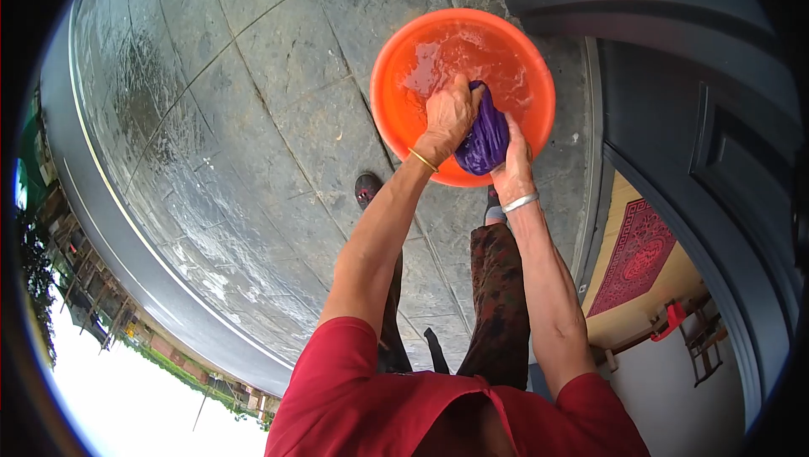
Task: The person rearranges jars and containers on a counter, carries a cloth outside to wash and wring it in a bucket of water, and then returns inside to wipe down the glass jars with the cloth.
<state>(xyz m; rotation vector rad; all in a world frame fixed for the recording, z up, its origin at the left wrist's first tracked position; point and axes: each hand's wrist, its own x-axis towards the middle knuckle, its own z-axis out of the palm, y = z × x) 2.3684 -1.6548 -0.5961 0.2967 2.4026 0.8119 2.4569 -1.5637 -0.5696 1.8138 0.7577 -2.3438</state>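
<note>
A wet, bunched purple cloth (484, 138) is held over the near part of an orange basin (383, 133) with water (472, 53) in it. My left hand (451, 113), with a yellow bangle at the wrist, is closed on the cloth's upper left part, its fingers curled. On the other side, my right hand (516, 162), wearing a silver bangle, cups the cloth with its fingers along the right edge. Part of the right hand's grip is hidden behind the cloth. Ripples show on the water beyond my hands.
The basin stands on grey stone paving (286, 112), wet in patches at left. A dark door (674, 69) and a doorway with a red patterned mat (634, 256) are at right. My shoe (367, 189) is close to the basin. A road (109, 204) curves along the left.
</note>
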